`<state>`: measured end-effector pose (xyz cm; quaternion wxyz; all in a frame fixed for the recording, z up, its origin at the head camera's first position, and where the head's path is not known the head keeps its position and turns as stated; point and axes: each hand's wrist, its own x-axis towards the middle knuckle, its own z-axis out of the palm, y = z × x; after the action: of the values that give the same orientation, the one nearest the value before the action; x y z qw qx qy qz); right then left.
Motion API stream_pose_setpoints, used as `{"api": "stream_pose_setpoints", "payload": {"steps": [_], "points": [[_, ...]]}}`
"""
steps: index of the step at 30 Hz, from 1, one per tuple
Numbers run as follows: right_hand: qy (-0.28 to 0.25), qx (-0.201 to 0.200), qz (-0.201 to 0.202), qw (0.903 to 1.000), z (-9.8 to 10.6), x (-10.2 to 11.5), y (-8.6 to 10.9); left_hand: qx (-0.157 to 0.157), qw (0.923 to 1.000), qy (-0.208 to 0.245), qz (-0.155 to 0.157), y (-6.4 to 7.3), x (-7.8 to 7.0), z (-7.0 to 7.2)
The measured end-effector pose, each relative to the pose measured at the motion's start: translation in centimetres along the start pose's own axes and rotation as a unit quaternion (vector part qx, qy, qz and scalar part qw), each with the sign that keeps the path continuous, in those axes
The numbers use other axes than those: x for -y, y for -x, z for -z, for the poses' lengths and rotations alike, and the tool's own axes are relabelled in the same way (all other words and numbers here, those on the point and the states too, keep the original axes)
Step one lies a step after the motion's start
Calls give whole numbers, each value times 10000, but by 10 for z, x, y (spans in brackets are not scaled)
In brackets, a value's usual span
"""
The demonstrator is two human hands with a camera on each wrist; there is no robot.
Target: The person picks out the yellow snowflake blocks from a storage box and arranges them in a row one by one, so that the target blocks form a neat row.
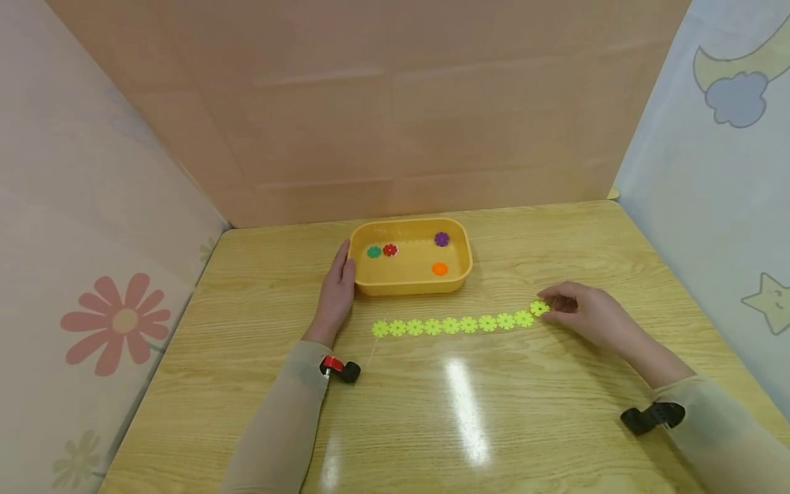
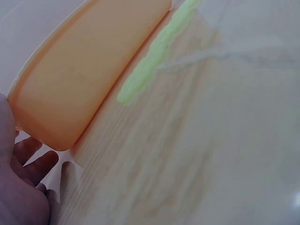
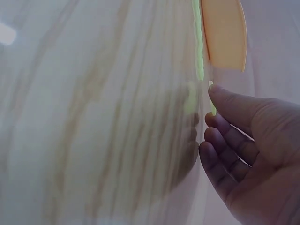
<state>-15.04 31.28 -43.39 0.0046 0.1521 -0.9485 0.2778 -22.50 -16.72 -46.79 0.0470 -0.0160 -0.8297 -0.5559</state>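
Several yellow-green snowflake discs (image 1: pixel 450 326) lie in a row on the wooden table, in front of a yellow plastic tub (image 1: pixel 407 288). At the right end of the row my right hand (image 1: pixel 586 312) pinches one more yellow-green snowflake disc (image 1: pixel 540 308) between thumb and fingers. The right wrist view shows this disc (image 3: pixel 213 101) edge-on, just off the end of the row. My left hand (image 1: pixel 336 291) rests against the tub's left side, fingers extended along its wall. In the left wrist view the fingers (image 2: pixel 42 164) are by the tub's corner.
Inside the tub lie a green disc (image 1: pixel 374 252), a red disc (image 1: pixel 390 250), a purple disc (image 1: pixel 441 239) and an orange disc (image 1: pixel 439 269). A beige cloth wall (image 1: pixel 395 137) stands behind the table (image 1: pixel 524 412). Printed panels (image 1: pixel 728 206) flank both sides.
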Motion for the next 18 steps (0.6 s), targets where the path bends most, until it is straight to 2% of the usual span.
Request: {"api": "stream_pose_setpoints", "payload": {"steps": [7,14,18], "points": [[-26,158,45,9999,0,-2,3,-13,10000,-21,11,0,0,-1],[61,241,483,9985,0,-6,1,-40,10000,-37,-8,0,0,-1],[3,365,550,9978,0,-8,0,-43,10000,-45,-23,0,-1,-1]]}}
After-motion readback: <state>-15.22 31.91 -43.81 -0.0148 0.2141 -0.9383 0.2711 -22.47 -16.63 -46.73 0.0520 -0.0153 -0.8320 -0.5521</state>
